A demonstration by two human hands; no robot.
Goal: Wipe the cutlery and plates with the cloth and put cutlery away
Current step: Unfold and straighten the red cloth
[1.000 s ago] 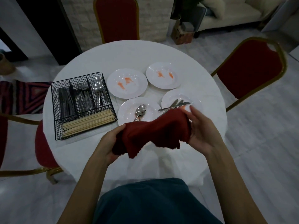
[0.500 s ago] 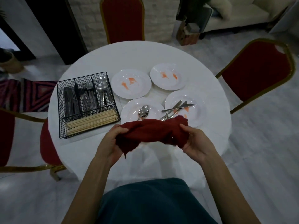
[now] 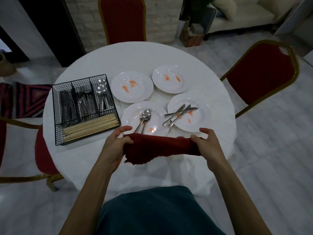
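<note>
A dark red cloth (image 3: 160,147) is stretched between my hands above the table's near edge. My left hand (image 3: 116,143) grips its left end and my right hand (image 3: 205,141) grips its right end. Beyond it lie several white plates with orange smears. The near left plate (image 3: 130,118) holds spoons (image 3: 145,117). The near right plate (image 3: 201,107) holds knives (image 3: 179,114). Two far plates (image 3: 118,85) (image 3: 157,80) carry only smears. A black wire cutlery basket (image 3: 55,116) stands at the left.
The round table has a white cloth (image 3: 135,55). The basket holds knives, forks, spoons and a row of wooden chopsticks (image 3: 89,128). Red chairs with gold frames stand at the far side (image 3: 123,19), the right (image 3: 260,73) and the left (image 3: 44,155).
My hands have moved apart and drawn the bunched cloth out into a long band. The cloth now sits lower, leaving the spoons and knives on the near plates uncovered.
</note>
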